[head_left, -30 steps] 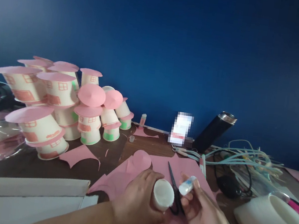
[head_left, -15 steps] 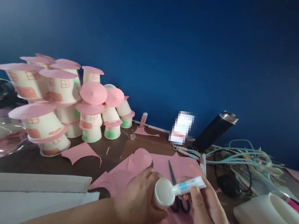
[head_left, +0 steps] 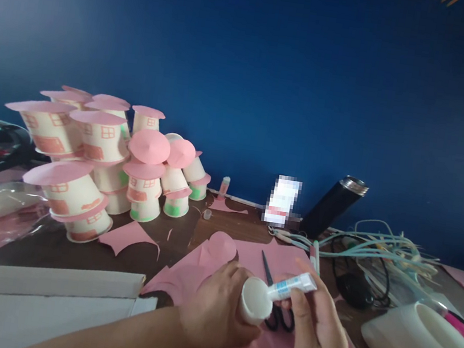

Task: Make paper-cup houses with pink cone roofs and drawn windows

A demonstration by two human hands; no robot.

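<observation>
My left hand (head_left: 219, 310) is wrapped round a small white paper cup (head_left: 256, 301), tilted with its round end toward me. Between the thumb and fingers of my right hand (head_left: 317, 330) is a white glue tube (head_left: 291, 286) with blue print. The tube's nozzle meets the cup's rim at its upper right. Beneath both hands lie pink paper sheets (head_left: 246, 254) with cut edges. Black scissors (head_left: 266, 266) rest on the paper, their handles partly hidden behind the cup and my right hand.
Stacked paper-cup houses (head_left: 104, 142) with pink roofs stand at the left. A white box (head_left: 43, 314) lies at front left. Toward the back are a blurred-out phone (head_left: 282, 201) and a leaning black flask (head_left: 333, 205). Cables (head_left: 381, 247) and a white roll (head_left: 416, 338) occupy the right.
The glue tube has shifted slightly, its nozzle staying at the cup's rim. Both hands keep their holds. The view has turned a little, so the cup houses appear farther right.
</observation>
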